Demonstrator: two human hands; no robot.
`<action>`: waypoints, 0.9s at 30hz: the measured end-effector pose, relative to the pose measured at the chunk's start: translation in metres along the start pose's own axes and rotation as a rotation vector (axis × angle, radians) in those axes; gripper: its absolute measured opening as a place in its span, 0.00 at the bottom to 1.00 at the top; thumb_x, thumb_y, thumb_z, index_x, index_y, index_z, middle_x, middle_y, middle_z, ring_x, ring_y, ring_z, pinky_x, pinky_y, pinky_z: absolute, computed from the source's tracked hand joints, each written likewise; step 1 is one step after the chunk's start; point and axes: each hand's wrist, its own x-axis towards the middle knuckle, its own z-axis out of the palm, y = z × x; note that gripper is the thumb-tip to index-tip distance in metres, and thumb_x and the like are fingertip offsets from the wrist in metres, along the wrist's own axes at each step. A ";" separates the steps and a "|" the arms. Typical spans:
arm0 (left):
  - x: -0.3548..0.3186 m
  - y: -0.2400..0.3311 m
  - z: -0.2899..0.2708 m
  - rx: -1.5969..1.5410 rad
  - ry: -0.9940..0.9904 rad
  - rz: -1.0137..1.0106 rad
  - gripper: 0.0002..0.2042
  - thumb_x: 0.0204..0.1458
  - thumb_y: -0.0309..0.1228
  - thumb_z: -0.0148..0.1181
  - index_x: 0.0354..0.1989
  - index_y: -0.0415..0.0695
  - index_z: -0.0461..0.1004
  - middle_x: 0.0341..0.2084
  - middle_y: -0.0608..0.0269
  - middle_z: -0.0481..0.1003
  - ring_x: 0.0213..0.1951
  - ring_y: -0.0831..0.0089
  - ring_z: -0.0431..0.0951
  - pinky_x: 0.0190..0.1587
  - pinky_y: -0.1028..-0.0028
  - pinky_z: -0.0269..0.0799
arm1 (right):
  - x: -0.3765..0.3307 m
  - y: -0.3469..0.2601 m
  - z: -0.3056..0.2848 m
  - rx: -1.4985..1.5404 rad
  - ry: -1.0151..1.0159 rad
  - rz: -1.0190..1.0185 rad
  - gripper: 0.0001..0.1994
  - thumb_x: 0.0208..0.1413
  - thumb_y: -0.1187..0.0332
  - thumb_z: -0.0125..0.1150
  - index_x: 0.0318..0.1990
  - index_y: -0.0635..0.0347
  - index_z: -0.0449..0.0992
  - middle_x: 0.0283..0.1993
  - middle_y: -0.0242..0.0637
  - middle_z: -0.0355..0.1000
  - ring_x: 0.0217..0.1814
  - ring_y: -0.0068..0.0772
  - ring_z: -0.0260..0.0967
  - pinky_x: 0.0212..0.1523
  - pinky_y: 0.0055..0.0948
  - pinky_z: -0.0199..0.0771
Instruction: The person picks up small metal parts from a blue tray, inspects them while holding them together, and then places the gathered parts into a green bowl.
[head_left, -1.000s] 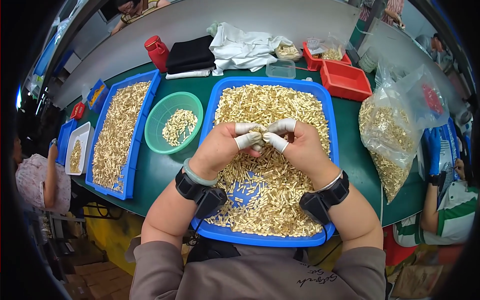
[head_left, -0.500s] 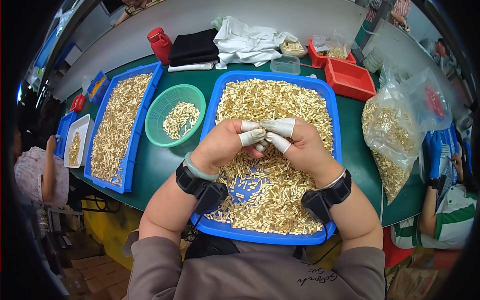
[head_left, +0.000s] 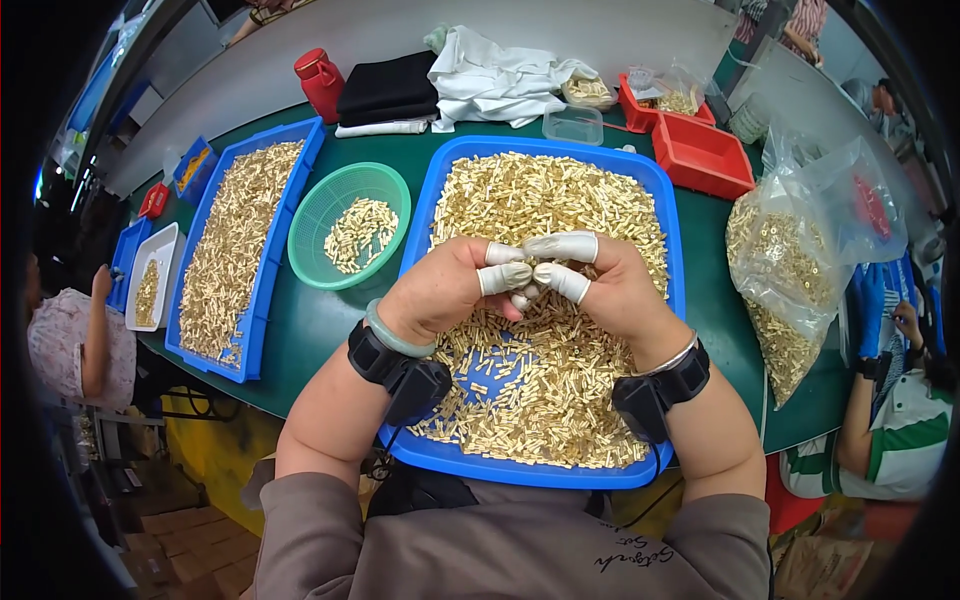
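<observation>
My left hand [head_left: 455,278] and my right hand [head_left: 606,280] meet fingertip to fingertip over a blue tray [head_left: 500,472]. White finger cots cover the thumbs and several fingers. Both hands are closed in a pinch, and whatever sits between the fingertips is hidden or too small to name. Below them, many small brass-coloured metal pieces [head_left: 540,420] fill most of the tray, with some blue bottom showing near the left of its middle. Each wrist carries a black strapped device.
Left of the tray stand a green basket [head_left: 305,225] and a second blue tray [head_left: 252,335], both holding brass pieces. A plastic bag [head_left: 785,260] of pieces lies right, below red bins [head_left: 705,160]. White cloth [head_left: 490,80] and a red flask [head_left: 319,85] line the back. People work at both sides.
My hands stay together over the tray, with only slight shifts of the fingers. The right wrist has moved a little to the right.
</observation>
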 end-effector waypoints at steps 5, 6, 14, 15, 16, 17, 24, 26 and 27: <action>0.001 -0.002 0.000 -0.009 0.001 -0.005 0.09 0.51 0.31 0.52 0.34 0.37 0.72 0.26 0.63 0.73 0.24 0.78 0.73 0.27 0.80 0.72 | -0.002 0.005 -0.002 -0.061 0.102 0.013 0.08 0.46 0.78 0.57 0.36 0.64 0.74 0.36 0.36 0.71 0.37 0.24 0.68 0.38 0.20 0.67; 0.001 -0.002 0.000 -0.015 -0.003 -0.008 0.10 0.51 0.31 0.52 0.35 0.37 0.72 0.26 0.63 0.73 0.24 0.78 0.73 0.27 0.80 0.72 | -0.002 0.007 -0.003 -0.116 0.113 -0.002 0.08 0.46 0.78 0.57 0.36 0.64 0.74 0.35 0.36 0.71 0.37 0.24 0.68 0.38 0.20 0.67; 0.000 0.000 0.004 -0.084 0.000 0.000 0.11 0.51 0.32 0.51 0.36 0.37 0.71 0.27 0.62 0.74 0.25 0.77 0.74 0.27 0.80 0.73 | -0.002 0.007 -0.002 -0.193 0.100 -0.031 0.09 0.47 0.77 0.56 0.37 0.63 0.74 0.35 0.35 0.71 0.37 0.24 0.68 0.37 0.20 0.67; -0.001 0.001 0.004 -0.084 -0.010 -0.001 0.11 0.52 0.33 0.51 0.36 0.37 0.71 0.27 0.62 0.74 0.25 0.77 0.74 0.27 0.81 0.73 | -0.002 0.007 -0.001 -0.204 0.098 -0.036 0.09 0.47 0.77 0.56 0.38 0.62 0.74 0.35 0.35 0.71 0.37 0.24 0.68 0.37 0.20 0.67; -0.001 0.001 0.004 -0.084 -0.022 -0.004 0.11 0.52 0.33 0.50 0.36 0.37 0.71 0.27 0.62 0.73 0.25 0.78 0.74 0.27 0.81 0.73 | -0.001 0.007 -0.001 -0.205 0.097 -0.035 0.09 0.47 0.77 0.56 0.38 0.62 0.74 0.35 0.35 0.71 0.37 0.24 0.68 0.37 0.20 0.67; -0.001 0.002 0.004 -0.086 -0.022 -0.003 0.11 0.52 0.33 0.50 0.36 0.37 0.71 0.27 0.62 0.73 0.25 0.78 0.74 0.27 0.81 0.73 | -0.001 0.007 0.001 -0.270 0.100 -0.117 0.09 0.47 0.77 0.56 0.38 0.62 0.74 0.35 0.35 0.71 0.37 0.25 0.67 0.37 0.20 0.66; -0.002 0.005 0.005 -0.110 -0.093 -0.016 0.10 0.53 0.31 0.48 0.37 0.37 0.70 0.26 0.62 0.73 0.25 0.78 0.74 0.26 0.83 0.73 | 0.000 0.008 -0.002 -0.364 0.075 -0.144 0.11 0.46 0.76 0.55 0.39 0.60 0.74 0.35 0.36 0.71 0.35 0.30 0.66 0.37 0.24 0.66; -0.002 0.005 0.006 -0.107 -0.079 -0.009 0.10 0.54 0.31 0.47 0.37 0.37 0.70 0.26 0.62 0.73 0.26 0.78 0.74 0.27 0.82 0.73 | 0.000 0.006 -0.001 -0.346 0.058 -0.178 0.11 0.47 0.76 0.55 0.40 0.59 0.74 0.35 0.35 0.72 0.36 0.31 0.66 0.39 0.25 0.65; -0.002 0.005 0.006 -0.104 -0.065 -0.002 0.10 0.54 0.31 0.46 0.37 0.38 0.70 0.26 0.62 0.73 0.26 0.77 0.74 0.28 0.82 0.73 | 0.000 0.006 -0.001 -0.338 0.050 -0.195 0.12 0.47 0.76 0.54 0.41 0.58 0.74 0.35 0.35 0.72 0.37 0.31 0.66 0.40 0.26 0.64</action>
